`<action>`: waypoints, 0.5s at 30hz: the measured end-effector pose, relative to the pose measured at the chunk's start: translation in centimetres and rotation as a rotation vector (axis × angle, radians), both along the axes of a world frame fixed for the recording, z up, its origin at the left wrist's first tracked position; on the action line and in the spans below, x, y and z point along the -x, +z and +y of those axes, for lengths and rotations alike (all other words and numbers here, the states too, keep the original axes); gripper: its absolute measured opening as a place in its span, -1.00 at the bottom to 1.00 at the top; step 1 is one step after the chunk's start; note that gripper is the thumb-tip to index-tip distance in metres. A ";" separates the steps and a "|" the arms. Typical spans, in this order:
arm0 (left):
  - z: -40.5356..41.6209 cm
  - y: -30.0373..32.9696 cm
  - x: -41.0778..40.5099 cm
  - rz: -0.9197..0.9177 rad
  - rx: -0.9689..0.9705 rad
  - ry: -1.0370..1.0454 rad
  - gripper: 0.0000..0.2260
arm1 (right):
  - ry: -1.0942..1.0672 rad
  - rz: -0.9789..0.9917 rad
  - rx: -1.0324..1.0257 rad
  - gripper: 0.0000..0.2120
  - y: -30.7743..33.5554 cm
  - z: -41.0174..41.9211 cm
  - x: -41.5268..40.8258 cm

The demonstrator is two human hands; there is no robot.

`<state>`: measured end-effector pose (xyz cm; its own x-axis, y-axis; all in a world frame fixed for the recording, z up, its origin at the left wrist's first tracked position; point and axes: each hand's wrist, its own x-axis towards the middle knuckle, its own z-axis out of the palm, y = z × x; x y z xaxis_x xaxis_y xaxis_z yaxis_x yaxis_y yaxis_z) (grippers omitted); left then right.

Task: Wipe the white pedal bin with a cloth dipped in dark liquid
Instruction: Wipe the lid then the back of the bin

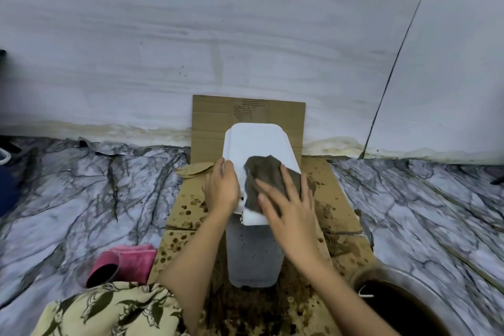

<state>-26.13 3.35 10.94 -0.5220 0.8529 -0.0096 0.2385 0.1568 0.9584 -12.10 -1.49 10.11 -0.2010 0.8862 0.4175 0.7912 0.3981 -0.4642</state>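
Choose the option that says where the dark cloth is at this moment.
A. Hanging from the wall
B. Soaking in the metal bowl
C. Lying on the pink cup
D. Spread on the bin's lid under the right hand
D: the cloth lies on the lid of the pedal bin, with the right hand pressing flat on it.

White pedal bin, grey-brown cloth, brown-spotted cardboard, marbled grey floor, seemingly pink cup.

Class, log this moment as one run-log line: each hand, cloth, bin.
left hand: grips lid edge | right hand: flat, presses cloth on lid | pedal bin: upright on stained cardboard
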 end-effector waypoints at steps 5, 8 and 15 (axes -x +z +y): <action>0.3 -0.5 0.5 -0.030 -0.017 -0.048 -0.59 | 0.061 -0.227 -0.150 -0.59 -2.4 -3.0 -1.7; 0.5 -0.4 0.3 -0.044 0.027 -0.049 -0.58 | 0.030 -0.312 -0.147 -0.44 0.0 -0.4 -1.4; -3.2 -1.0 -0.3 0.284 -0.261 -0.108 -0.47 | -0.178 0.249 0.157 -0.61 2.1 5.1 -0.3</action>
<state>-25.79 0.12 9.91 -0.3796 0.8580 0.3462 0.5014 -0.1237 0.8563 -11.77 3.59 12.18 0.0534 0.9554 0.2906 0.6962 0.1730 -0.6966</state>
